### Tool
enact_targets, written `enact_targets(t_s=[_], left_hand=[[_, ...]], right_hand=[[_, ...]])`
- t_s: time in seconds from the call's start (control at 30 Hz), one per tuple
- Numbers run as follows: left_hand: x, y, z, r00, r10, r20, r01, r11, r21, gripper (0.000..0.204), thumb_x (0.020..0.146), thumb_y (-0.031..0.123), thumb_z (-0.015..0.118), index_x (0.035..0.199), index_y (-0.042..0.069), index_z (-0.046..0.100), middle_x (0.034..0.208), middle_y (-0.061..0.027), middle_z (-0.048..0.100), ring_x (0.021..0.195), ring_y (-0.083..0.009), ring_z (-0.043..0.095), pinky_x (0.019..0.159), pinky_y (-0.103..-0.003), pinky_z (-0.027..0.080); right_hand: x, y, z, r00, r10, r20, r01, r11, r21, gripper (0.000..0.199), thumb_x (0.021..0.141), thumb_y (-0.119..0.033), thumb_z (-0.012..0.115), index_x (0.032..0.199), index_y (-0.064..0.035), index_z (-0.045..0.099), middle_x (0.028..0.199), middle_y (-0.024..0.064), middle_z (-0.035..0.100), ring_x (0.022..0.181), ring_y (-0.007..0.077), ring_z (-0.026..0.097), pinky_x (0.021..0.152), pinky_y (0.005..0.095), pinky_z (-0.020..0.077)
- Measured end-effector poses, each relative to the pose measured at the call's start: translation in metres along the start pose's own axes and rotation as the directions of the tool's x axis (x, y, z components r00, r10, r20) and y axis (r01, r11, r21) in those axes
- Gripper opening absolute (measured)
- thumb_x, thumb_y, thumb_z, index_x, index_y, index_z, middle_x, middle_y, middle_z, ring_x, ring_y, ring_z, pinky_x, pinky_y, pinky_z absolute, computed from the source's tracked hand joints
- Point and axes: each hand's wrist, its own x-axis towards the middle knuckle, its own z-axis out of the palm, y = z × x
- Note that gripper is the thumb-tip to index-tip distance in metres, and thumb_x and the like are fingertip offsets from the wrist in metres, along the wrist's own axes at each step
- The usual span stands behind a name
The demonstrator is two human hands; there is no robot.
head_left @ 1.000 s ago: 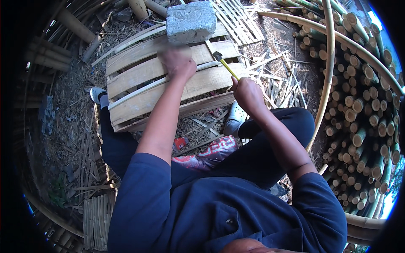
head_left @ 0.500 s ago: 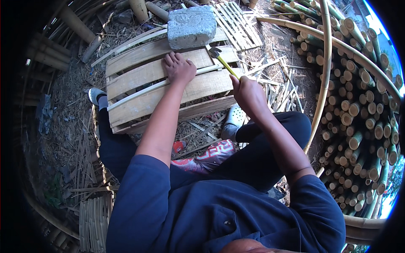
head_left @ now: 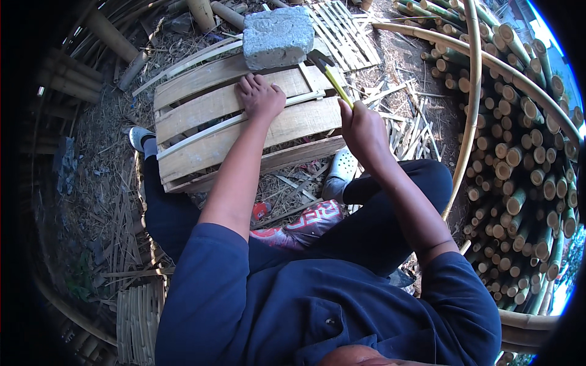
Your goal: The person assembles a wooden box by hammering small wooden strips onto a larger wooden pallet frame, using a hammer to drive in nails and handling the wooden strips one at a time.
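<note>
Resting palm-down on the slatted wooden crate (head_left: 293, 126), the left hand (head_left: 261, 97) lies with its fingers slightly spread across a middle slat. The right hand (head_left: 363, 129) is wrapped around the yellow handle of a hammer (head_left: 337, 83), with the thumb set along the grip. The dark hammer head points away from the body, over the right far end of the crate; the viewing angle is steep, so contact between head and wood cannot be confirmed.

The crate stands in front of the seated person, between the two feet, with its slats running left to right and gaps between them. A thin pale strip (head_left: 207, 129) lies lengthwise over the slats and passes just on the near side of the left hand. A rough grey concrete block (head_left: 278, 38) sits at the far edge, beyond the left hand.

Markings: a crumpled printed bag (head_left: 308, 222) lies near the trouser leg, on the near side of the crate. It carries large block lettering in red and white, partly lost in the folds. A small red item (head_left: 261, 210) lies beside it; its surface is too small to read.

Surroundings: a slatted panel (head_left: 346, 35) lies beyond the crate. Cut bamboo poles (head_left: 519, 158) are stacked at right, ends facing the person.
</note>
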Motion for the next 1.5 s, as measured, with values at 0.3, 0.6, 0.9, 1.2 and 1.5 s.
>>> enact_targets(t_s=[0.3, 0.6, 0.9, 1.2, 1.5], left_hand=[[0.002, 0.001, 0.007, 0.999, 0.005, -0.035, -0.005, 1.0, -0.014, 0.053, 0.097, 0.033, 0.046, 0.128, -0.009, 0.046, 0.145, -0.023, 0.043, 0.14, -0.0374, 0.033, 0.117, -0.052, 0.026], [0.004, -0.005, 0.0, 0.998, 0.046, 0.053, -0.045, 0.999, -0.022, 0.056, 0.095, 0.032, 0.047, 0.132, -0.009, 0.044, 0.146, -0.0232, 0.039, 0.141, -0.0383, 0.029, 0.122, -0.057, 0.014], [0.002, -0.006, 0.01, 0.997, 0.076, 0.028, -0.077, 0.997, 0.004, 0.056, 0.096, 0.033, 0.047, 0.134, -0.008, 0.043, 0.149, -0.0217, 0.038, 0.143, -0.0364, 0.027, 0.122, -0.056, 0.013], [0.002, -0.001, 0.003, 0.996, 0.071, 0.049, -0.07, 0.997, -0.016, 0.056, 0.096, 0.032, 0.047, 0.133, -0.009, 0.042, 0.148, -0.0213, 0.037, 0.143, -0.0356, 0.027, 0.123, -0.056, 0.013], [0.002, -0.004, 0.005, 0.997, 0.065, 0.032, -0.065, 0.998, -0.007, 0.056, 0.096, 0.031, 0.046, 0.133, -0.01, 0.043, 0.148, -0.0219, 0.037, 0.144, -0.0361, 0.026, 0.124, -0.054, 0.012]], right_hand=[[-0.007, 0.005, 0.008, 0.99, 0.035, 0.136, -0.028, 0.998, -0.05, 0.051, 0.104, -0.038, 0.055, 0.075, 0.002, 0.065, 0.064, 0.0278, 0.063, 0.062, 0.0474, 0.066, 0.06, 0.055, 0.0533], [-0.003, 0.036, 0.018, 0.98, 0.079, 0.184, -0.066, 0.995, -0.078, 0.055, 0.105, -0.041, 0.053, 0.076, 0.0037, 0.066, 0.068, 0.0287, 0.064, 0.067, 0.0499, 0.065, 0.065, 0.0572, 0.0513], [-0.005, 0.033, 0.03, 0.984, 0.009, 0.18, 0.014, 0.992, -0.124, 0.054, 0.106, -0.042, 0.052, 0.075, 0.0012, 0.063, 0.061, 0.0261, 0.062, 0.06, 0.0469, 0.064, 0.059, 0.0554, 0.0509], [-0.007, 0.031, 0.027, 0.992, 0.033, 0.119, -0.022, 0.995, -0.095, 0.052, 0.105, -0.039, 0.055, 0.073, 0.0009, 0.063, 0.064, 0.0258, 0.063, 0.06, 0.0456, 0.064, 0.057, 0.0547, 0.051], [0.0, 0.019, 0.015, 0.985, 0.092, 0.149, -0.078, 0.992, -0.097, 0.054, 0.106, -0.038, 0.053, 0.072, 0.0022, 0.065, 0.068, 0.0287, 0.065, 0.068, 0.0478, 0.068, 0.065, 0.0557, 0.0547]])
